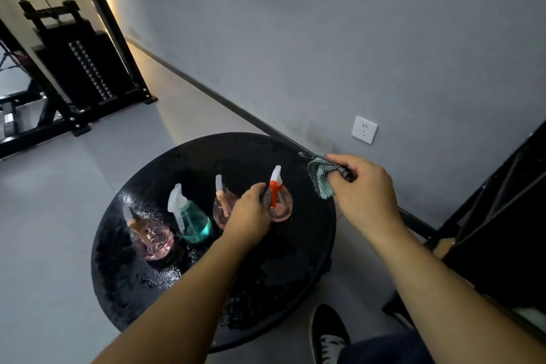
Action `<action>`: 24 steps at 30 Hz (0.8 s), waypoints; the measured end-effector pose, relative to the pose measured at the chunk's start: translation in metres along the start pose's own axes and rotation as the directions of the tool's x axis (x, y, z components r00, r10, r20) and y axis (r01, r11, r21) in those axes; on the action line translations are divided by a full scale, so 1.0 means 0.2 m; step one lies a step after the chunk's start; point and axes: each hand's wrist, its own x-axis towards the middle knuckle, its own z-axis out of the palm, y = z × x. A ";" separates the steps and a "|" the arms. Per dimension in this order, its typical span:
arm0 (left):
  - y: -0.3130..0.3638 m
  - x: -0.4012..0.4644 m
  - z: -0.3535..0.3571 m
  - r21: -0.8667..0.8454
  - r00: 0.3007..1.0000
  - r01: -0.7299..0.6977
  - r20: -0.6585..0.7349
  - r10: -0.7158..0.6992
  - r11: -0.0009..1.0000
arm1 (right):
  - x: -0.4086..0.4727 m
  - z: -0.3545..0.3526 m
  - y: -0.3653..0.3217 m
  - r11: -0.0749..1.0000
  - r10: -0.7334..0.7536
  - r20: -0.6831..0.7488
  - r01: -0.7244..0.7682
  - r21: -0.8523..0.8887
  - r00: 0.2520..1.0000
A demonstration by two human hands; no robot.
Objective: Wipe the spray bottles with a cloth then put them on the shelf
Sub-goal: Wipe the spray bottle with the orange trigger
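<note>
the left hand (246, 216) curls at the upright red-trigger spray bottle (277, 201), touching it, while the right hand (365, 189) grips the cloth (320, 177) just to its right.

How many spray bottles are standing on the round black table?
4, in a row: a pink bottle at far left, a teal bottle, a second pink bottle partly behind the left hand, and an orange-trigger bottle at right.

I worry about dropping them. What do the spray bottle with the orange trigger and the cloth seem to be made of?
The spray bottle with the orange trigger looks like clear, pink-tinted glossy plastic, though glass cannot be ruled out: you see the table through it. The cloth looks like soft woven fabric, checked outside and teal inside; it folds limply in the right hand.
</note>
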 end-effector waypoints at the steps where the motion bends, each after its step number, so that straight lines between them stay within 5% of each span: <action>1: -0.02 0.03 0.01 0.003 1.000 -0.009 0.022 0.009 1.000 | 0.01 0.00 0.01 1.000 0.003 0.001 -0.003 0.003 1.000; 14: -0.11 0.33 0.11 -0.326 0.986 0.074 0.166 -0.020 0.943 | 0.11 0.09 0.09 0.998 0.010 0.045 -0.007 -0.062 0.999; 24: -0.16 0.31 0.14 -0.379 0.994 0.072 0.106 -0.034 0.923 | 0.11 0.06 0.06 0.999 0.017 0.035 -0.016 -0.037 0.999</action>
